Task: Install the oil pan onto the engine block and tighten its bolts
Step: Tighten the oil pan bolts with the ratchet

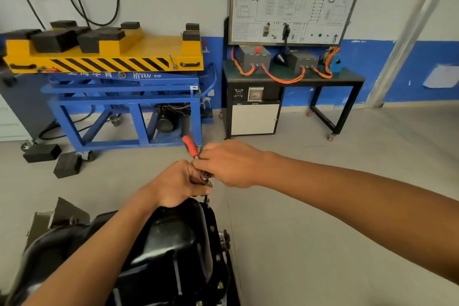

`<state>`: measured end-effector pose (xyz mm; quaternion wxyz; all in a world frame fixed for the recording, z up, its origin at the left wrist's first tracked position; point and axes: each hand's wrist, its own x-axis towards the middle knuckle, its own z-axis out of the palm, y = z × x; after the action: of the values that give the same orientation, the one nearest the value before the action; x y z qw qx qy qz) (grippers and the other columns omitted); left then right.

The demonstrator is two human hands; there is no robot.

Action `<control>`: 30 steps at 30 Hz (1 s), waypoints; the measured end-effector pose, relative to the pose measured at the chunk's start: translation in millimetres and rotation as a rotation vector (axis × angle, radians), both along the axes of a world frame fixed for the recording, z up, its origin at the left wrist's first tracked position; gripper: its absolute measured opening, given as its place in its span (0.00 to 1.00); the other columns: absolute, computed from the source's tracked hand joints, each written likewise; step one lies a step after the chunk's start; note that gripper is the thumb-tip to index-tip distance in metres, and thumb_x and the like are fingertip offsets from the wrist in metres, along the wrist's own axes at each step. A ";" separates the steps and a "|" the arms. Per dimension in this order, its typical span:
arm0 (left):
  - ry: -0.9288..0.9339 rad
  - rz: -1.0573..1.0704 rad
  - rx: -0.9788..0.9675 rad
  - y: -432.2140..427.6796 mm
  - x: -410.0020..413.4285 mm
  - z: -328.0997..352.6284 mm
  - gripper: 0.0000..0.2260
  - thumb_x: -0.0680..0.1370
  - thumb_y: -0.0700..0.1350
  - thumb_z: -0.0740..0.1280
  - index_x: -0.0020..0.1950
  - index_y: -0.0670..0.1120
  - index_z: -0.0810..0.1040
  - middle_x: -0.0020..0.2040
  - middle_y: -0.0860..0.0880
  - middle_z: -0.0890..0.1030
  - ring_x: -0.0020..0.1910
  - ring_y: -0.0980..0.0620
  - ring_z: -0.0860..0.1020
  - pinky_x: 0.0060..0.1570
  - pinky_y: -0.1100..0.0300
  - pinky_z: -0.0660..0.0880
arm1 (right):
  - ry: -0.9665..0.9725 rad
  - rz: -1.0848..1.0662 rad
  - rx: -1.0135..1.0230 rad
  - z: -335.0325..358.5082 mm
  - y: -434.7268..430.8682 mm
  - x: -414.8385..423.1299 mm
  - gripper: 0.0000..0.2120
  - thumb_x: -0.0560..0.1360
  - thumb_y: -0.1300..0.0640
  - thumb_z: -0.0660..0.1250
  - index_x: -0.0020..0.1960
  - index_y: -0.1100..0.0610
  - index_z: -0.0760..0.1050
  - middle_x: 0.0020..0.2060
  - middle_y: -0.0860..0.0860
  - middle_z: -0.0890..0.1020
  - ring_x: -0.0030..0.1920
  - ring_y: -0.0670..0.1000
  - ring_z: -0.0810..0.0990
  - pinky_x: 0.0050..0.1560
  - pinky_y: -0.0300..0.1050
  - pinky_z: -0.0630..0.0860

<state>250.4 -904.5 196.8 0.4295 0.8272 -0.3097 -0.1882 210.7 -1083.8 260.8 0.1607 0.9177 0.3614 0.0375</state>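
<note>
- Head view: sees pan (173, 243) seated on block (229, 281), low centre, bolts (218, 257) down right flange.
- Grips ratchet (190, 144) head with left hand (178, 182), fingers curled round it; pinches shank with right hand (231, 164).
- Points extension (206, 198) down at far-end flange.
- Risks slipping off and rounding the bolt head if extension tilts.
- Risks cross-threading or a warped flange if torqued before the others are snug.
- Can't see inside pan: open side faces block.
</note>
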 end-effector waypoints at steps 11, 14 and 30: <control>0.056 0.048 -0.010 -4.3 -6.1 0.8 0.09 0.76 0.40 0.75 0.35 0.47 0.85 0.29 0.53 0.77 0.30 0.57 0.69 0.36 0.66 0.69 | 0.083 -0.133 -0.085 13.2 -10.4 -11.6 0.19 0.83 0.42 0.56 0.62 0.55 0.74 0.47 0.51 0.79 0.52 0.54 0.77 0.47 0.52 0.77; 0.025 0.064 0.024 -3.9 -4.2 -1.7 0.08 0.76 0.41 0.75 0.37 0.41 0.85 0.30 0.49 0.76 0.31 0.54 0.68 0.36 0.62 0.68 | 0.084 -0.173 -0.053 14.6 -6.7 -18.8 0.19 0.84 0.42 0.54 0.43 0.54 0.72 0.34 0.49 0.71 0.37 0.53 0.75 0.39 0.50 0.75; -0.074 0.053 0.077 -4.6 -6.1 0.6 0.12 0.75 0.39 0.75 0.32 0.40 0.81 0.27 0.45 0.75 0.28 0.57 0.67 0.34 0.64 0.67 | 0.336 -0.647 0.423 0.6 27.5 -32.2 0.19 0.81 0.46 0.62 0.36 0.55 0.71 0.18 0.49 0.76 0.24 0.50 0.79 0.29 0.43 0.71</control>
<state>244.4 -909.1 197.4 0.3906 0.8573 -0.2958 -0.1580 178.5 -1056.2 261.5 -0.0889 0.9900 0.0600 -0.0916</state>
